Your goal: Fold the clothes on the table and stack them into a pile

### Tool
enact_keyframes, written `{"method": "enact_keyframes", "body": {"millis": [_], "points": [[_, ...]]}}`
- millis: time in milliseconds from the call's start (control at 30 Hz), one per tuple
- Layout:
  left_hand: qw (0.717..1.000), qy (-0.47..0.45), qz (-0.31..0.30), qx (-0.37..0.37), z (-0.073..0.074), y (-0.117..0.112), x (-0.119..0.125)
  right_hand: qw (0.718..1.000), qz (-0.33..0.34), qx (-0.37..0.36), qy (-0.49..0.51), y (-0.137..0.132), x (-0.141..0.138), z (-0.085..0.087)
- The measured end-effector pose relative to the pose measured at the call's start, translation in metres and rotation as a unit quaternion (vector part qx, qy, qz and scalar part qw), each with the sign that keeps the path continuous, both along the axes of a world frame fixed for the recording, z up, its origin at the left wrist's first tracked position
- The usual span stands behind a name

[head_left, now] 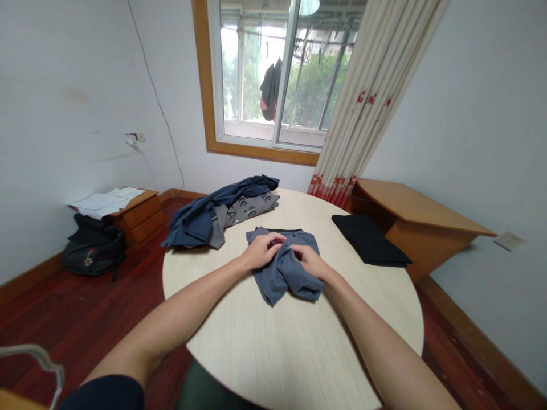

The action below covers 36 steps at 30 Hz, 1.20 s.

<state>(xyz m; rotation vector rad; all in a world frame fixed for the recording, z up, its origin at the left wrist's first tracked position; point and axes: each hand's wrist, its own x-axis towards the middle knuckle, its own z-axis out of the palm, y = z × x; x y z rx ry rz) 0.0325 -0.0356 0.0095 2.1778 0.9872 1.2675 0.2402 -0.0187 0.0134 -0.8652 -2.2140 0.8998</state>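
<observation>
Grey-blue shorts (284,273) lie crumpled on the round, pale wooden table (294,347), with a dark band along their far edge. Both of my hands are at the middle of the cloth. My left hand (264,250) pinches a raised fold between thumb and fingers. Close by on the right, my right hand (310,261) has its fingers closed on the same fabric, its fingertips partly hidden. Two leg-like ends of the cloth spread toward me.
A pile of navy clothing (200,219) and a grey printed garment (250,209) lies at the table's far left. A folded black cloth (370,240) lies at the right. Beyond stand a wooden desk (419,202), a low cabinet (145,219) and a black bag (94,250).
</observation>
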Motion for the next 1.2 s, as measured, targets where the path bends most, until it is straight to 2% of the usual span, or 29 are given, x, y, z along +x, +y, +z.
{"method": "enact_keyframes", "body": {"millis": [200,267,400,467,600,733,900,967,1000,1100,1200], "points": [[0.998,0.032,-0.047,0.012,0.002,-0.007,0.004,0.998,-0.063,0.018,0.021,0.008,0.005,-0.008],[0.995,0.042,-0.082,0.023,0.002,-0.01,0.005,0.996,-0.081,0.015,0.04,0.011,0.006,-0.01],[0.982,0.084,-0.165,0.037,0.002,-0.015,0.009,0.996,-0.068,0.041,0.05,0.013,0.007,-0.01],[0.978,0.103,-0.179,0.037,0.001,-0.015,0.01,0.994,-0.074,0.067,0.037,0.012,0.009,-0.006],[0.98,0.142,-0.133,0.047,-0.001,-0.011,0.009,0.976,-0.181,0.115,0.041,0.012,0.016,0.005],[0.981,0.187,-0.033,0.051,-0.004,-0.005,0.003,0.942,-0.286,0.139,0.104,0.015,0.028,0.012],[0.963,0.263,0.063,-0.012,-0.006,0.002,-0.008,0.911,-0.344,0.131,0.188,0.022,0.04,0.011],[0.968,0.234,0.086,-0.037,-0.004,0.007,-0.013,0.909,-0.342,0.12,0.208,0.024,0.041,0.011],[0.976,0.192,0.091,-0.045,-0.002,0.01,-0.016,0.909,-0.338,0.111,0.217,0.025,0.041,0.012],[0.995,-0.005,0.065,-0.078,0.008,0.019,-0.025,0.912,-0.325,0.059,0.245,0.028,0.044,0.02],[0.97,-0.189,0.014,-0.153,0.022,0.023,-0.037,0.907,-0.305,-0.008,0.29,0.029,0.05,0.029]]}}
